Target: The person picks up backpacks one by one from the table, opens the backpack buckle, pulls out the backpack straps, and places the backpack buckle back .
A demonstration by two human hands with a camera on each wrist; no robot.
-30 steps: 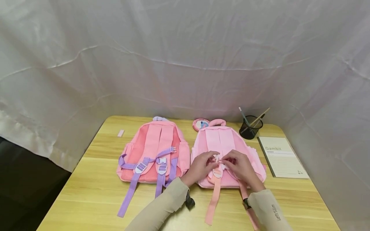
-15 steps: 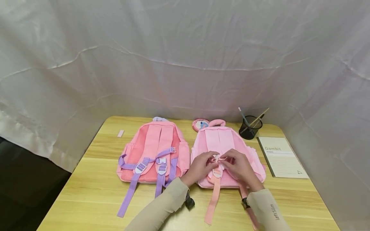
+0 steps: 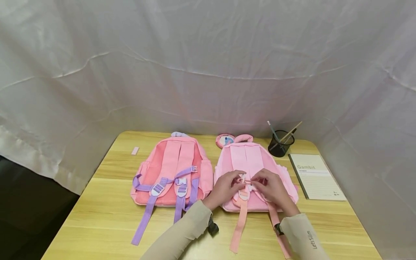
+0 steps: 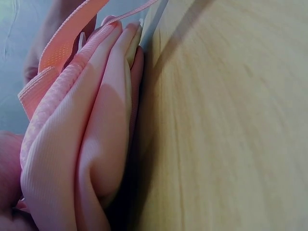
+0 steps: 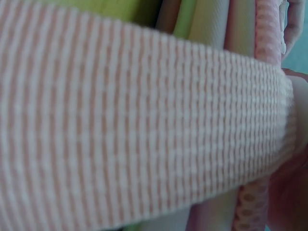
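Note:
A light pink backpack (image 3: 248,155) lies back side up on the table, its shoulder straps toward me. Over its lower middle my left hand (image 3: 224,189) pinches a small white buckle (image 3: 242,178). My right hand (image 3: 273,186) pinches a peach webbing strap (image 3: 247,181) that runs to this buckle, close to the left fingertips. Fingers partly cover both pieces. Two long peach strap tails (image 3: 239,231) hang over the bag's lower edge. In the right wrist view a wide webbing strap (image 5: 144,120) blocks much of the scene; the left wrist view shows the backpack's side (image 4: 96,144).
To the left lies a coral backpack (image 3: 170,159) with purple straps and white buckles. A black mesh pen cup (image 3: 281,146) and a notebook (image 3: 317,177) stand and lie at right. A small pale tag (image 3: 135,150) is at far left; a round plush charm (image 3: 225,141) lies behind.
My right hand has drawn slightly to the right from the left one, showing more strap between the fingertips. The left hand keeps its place on the buckle.

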